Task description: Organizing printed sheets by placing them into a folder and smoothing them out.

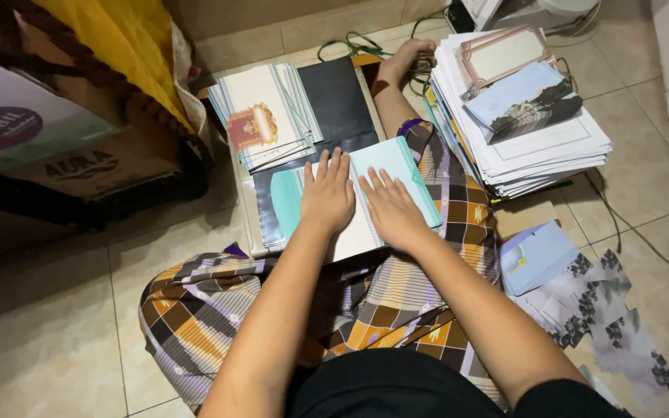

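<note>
Cardboard boxes [56, 147] sat at the far left of the tiled floor [56, 340], one draped with a yellow cloth [129, 46]. Right of them, a fanned stack of cream cards with a red and gold emblem [265, 116] lay on the far left corner of a low board [245, 224], beside a black sheet [338, 97]. At the board's near edge I saw my left hand [327, 197] resting flat, fingers spread and released, on a teal-edged folded card [354, 197]; my right hand [390, 210] pressed flat beside it on the same card, fingers likewise open, gripping nothing. The card lay across the board's middle, above my patterned sarong [396, 294]. Further right, a tall pile of white printed sheets [528, 131] stood on the floor, with pale blue cards [536, 255] and floral paper [605, 317] loose at the near right.
</note>
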